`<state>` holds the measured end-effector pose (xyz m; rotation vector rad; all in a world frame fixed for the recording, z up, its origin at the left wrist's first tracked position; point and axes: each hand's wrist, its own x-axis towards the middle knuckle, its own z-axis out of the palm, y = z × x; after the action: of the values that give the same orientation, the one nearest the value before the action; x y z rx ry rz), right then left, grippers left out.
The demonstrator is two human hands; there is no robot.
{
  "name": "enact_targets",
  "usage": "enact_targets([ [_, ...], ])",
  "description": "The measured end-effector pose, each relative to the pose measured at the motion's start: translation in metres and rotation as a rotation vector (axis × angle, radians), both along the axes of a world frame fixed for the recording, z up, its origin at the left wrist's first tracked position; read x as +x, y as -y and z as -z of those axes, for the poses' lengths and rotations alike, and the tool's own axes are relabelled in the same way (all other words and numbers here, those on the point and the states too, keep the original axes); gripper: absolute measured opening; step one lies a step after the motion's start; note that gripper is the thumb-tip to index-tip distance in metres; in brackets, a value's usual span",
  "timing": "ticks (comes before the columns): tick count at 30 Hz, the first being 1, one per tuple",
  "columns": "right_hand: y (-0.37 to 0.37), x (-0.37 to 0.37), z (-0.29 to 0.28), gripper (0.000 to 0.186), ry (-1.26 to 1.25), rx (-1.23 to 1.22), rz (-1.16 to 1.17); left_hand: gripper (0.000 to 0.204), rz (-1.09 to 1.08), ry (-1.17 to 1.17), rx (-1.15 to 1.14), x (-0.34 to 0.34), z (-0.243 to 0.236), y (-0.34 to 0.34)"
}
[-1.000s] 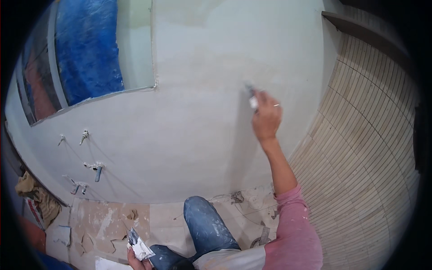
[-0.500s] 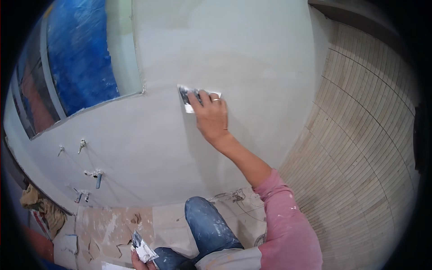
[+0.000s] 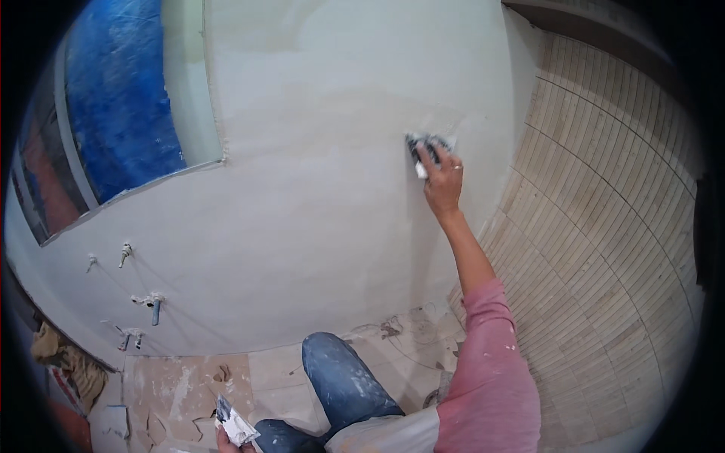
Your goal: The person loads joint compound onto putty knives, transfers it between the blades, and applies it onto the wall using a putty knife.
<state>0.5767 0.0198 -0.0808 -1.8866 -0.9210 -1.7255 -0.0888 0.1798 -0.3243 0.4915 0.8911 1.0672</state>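
My right hand (image 3: 445,187), arm stretched out, presses a flat putty knife (image 3: 421,171) against the pale plastered wall (image 3: 317,219). Its fingers lie over the dark blade, which has white putty on it; any handle is hidden. Faint fresh streaks show on the wall just above the blade. Low at the bottom left, beside my knee, my left hand (image 3: 226,441) grips a second putty knife (image 3: 239,429) loaded with white putty. Only part of that hand shows above the lower edge.
A window opening (image 3: 124,98) with blue sheeting is at the upper left. Pipe stubs (image 3: 155,311) jut from the wall below it. Tiled wall (image 3: 596,211) rises on the right. Cardboard (image 3: 177,381) and tangled wire (image 3: 391,327) lie on the floor; a cloth heap (image 3: 72,359) sits far left.
My right hand has slid the putty knife to the right along the wall and slightly up. The view has shifted a little; my left hand still holds its knife low down.
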Motion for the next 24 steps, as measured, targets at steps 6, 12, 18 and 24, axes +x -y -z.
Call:
enact_targets([
  [6,0.036,-0.022,-0.042,0.047,-0.303,0.428,-0.01,0.032,0.08,0.027,0.057,0.007,-0.007,0.0],
  [12,-0.022,-0.023,-0.085,0.041,-0.676,0.65,0.022,0.034,0.082,0.028,0.005,0.013,-0.019,0.006],
  [18,-0.143,-0.15,-0.043,0.047,-0.185,0.137,-0.105,0.032,0.081,-0.089,0.119,0.014,-0.006,0.0],
  [24,-0.113,-0.162,-0.028,0.044,-0.212,0.031,-0.296,0.03,0.06,0.113,0.18,0.027,-0.011,-0.013],
])
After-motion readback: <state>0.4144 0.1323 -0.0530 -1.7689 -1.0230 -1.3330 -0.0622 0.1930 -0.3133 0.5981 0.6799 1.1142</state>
